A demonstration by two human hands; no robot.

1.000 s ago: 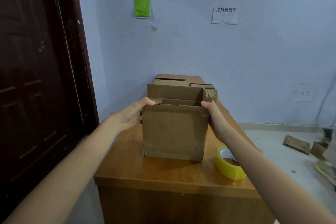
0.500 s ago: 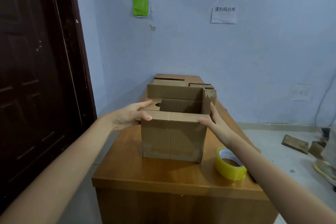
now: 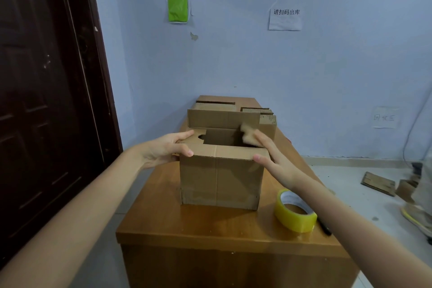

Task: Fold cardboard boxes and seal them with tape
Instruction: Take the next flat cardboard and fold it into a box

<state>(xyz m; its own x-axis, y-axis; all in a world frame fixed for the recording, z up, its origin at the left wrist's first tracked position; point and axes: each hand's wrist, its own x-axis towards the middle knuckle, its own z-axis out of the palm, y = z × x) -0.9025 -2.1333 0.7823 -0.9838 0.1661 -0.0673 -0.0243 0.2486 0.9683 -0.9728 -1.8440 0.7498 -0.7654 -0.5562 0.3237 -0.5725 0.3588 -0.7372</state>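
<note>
A brown cardboard box [image 3: 221, 180] stands upright in the middle of the wooden table [image 3: 210, 231], its top partly folded. My left hand [image 3: 167, 149] lies on the box's top left corner, fingers pressing the left flap down flat. At the top right corner my right hand [image 3: 272, 158] pushes the right flap inward with its fingers spread; that flap is blurred. The far flap still stands upright. A roll of yellowish clear tape [image 3: 295, 211] lies on the table to the right of the box, under my right forearm.
More cardboard boxes [image 3: 233, 109] stand behind the box at the table's far end. A black pen [image 3: 325, 227] lies by the tape. A dark door [image 3: 46, 91] is on the left. Cardboard scraps [image 3: 377, 183] lie on the floor at right.
The near flap has gone down and the left flap now lies flat under my left hand. My right hand has moved up onto the right flap and is pushing it inward.
</note>
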